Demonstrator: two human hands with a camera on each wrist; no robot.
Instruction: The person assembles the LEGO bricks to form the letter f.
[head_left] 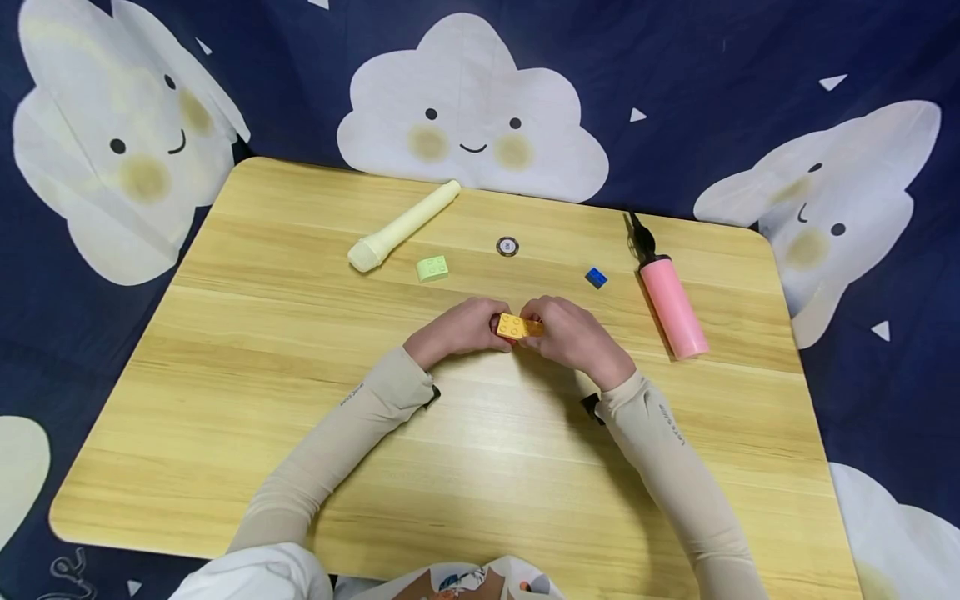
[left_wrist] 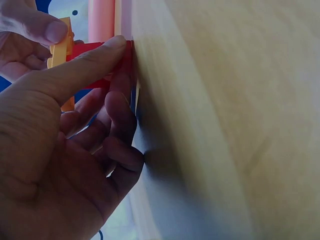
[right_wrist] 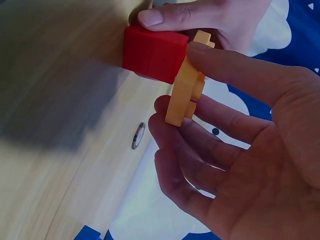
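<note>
Both hands meet over the middle of the table around two toy building bricks. My left hand (head_left: pixel 471 325) grips a red brick (right_wrist: pixel 155 52) low at the tabletop, thumb along its side in the left wrist view. A flat yellow-orange brick (head_left: pixel 512 326) lies across the top of the red one, its studs facing up and one end reaching out to the right. That end is pinched between the thumb and fingers of my right hand (head_left: pixel 566 329). In the right wrist view the two bricks are against each other; whether their studs are locked, I cannot tell.
Beyond the hands on the wooden table (head_left: pixel 247 333) are a pale yellow toy microphone (head_left: pixel 412 218), a light green brick (head_left: pixel 432 268), a round dark-rimmed chip (head_left: pixel 507 246) and a small blue brick (head_left: pixel 596 277). A pink hand pump (head_left: pixel 675 308) with a black end lies at the right.
</note>
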